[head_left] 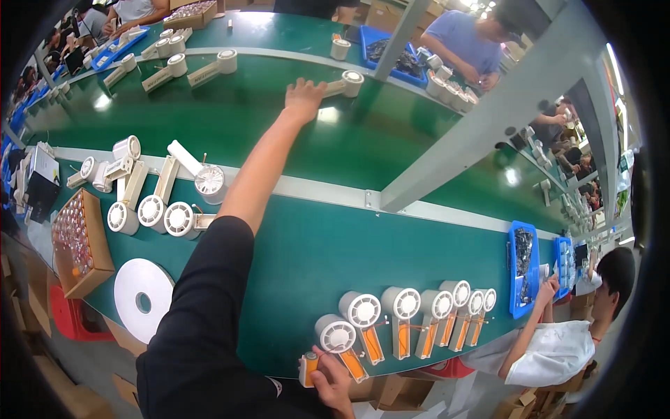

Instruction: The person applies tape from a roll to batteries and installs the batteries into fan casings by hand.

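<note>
My left arm, in a black sleeve, stretches across to the green conveyor belt. The left hand (pixel 305 100) has its fingers closed over the handle end of a white handheld fan (pixel 352 82) lying there. Low at the near bench edge, my right hand (pixel 331 383) grips a small orange-and-white block (pixel 308 369), perhaps a battery piece; its far side is hidden. Just beyond that hand stands the nearest of several white fans (pixel 336 335), round grilles upward, with orange strips showing in the opened handles and thin wires sticking out.
More fans (pixel 180 218) cluster on the bench's left, beside a white tape reel (pixel 144 300) and a cardboard box (pixel 91 244) of small parts. A grey metal post (pixel 460 133) rises from the belt's edge. Blue trays (pixel 522 269) sit at right, near a seated co-worker (pixel 558 342).
</note>
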`<action>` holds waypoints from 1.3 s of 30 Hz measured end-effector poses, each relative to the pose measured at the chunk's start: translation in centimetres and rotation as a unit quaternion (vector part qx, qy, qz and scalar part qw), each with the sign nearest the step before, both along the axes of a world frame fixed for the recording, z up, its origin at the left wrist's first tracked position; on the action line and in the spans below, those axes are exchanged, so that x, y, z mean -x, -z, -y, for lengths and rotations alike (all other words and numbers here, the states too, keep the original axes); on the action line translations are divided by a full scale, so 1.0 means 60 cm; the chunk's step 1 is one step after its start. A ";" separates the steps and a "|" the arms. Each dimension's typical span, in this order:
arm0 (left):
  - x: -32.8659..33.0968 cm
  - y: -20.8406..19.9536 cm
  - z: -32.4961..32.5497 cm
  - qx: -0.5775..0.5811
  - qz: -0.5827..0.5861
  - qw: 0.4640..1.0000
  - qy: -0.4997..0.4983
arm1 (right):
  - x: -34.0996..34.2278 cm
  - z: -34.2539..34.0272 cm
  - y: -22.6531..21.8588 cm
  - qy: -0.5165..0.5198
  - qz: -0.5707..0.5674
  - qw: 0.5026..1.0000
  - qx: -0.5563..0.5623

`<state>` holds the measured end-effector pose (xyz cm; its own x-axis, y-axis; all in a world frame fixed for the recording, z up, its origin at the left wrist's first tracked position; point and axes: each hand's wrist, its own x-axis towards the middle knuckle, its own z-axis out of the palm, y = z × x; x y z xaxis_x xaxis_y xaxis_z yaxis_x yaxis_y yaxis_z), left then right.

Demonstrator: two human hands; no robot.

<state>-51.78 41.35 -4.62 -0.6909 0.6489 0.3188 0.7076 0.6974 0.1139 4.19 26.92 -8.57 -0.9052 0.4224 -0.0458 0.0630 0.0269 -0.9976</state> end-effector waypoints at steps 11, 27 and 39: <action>-0.181 -0.071 0.105 -0.061 -0.081 0.973 0.206 | 0.020 0.000 -0.006 0.033 -0.017 0.995 0.093; -0.736 -0.014 0.538 -0.084 -0.106 0.984 0.115 | -0.010 0.037 -0.062 0.091 -0.203 0.947 0.231; -0.625 -0.017 0.555 -0.301 -0.052 0.950 0.067 | -0.024 0.036 -0.104 0.095 -0.189 0.970 0.123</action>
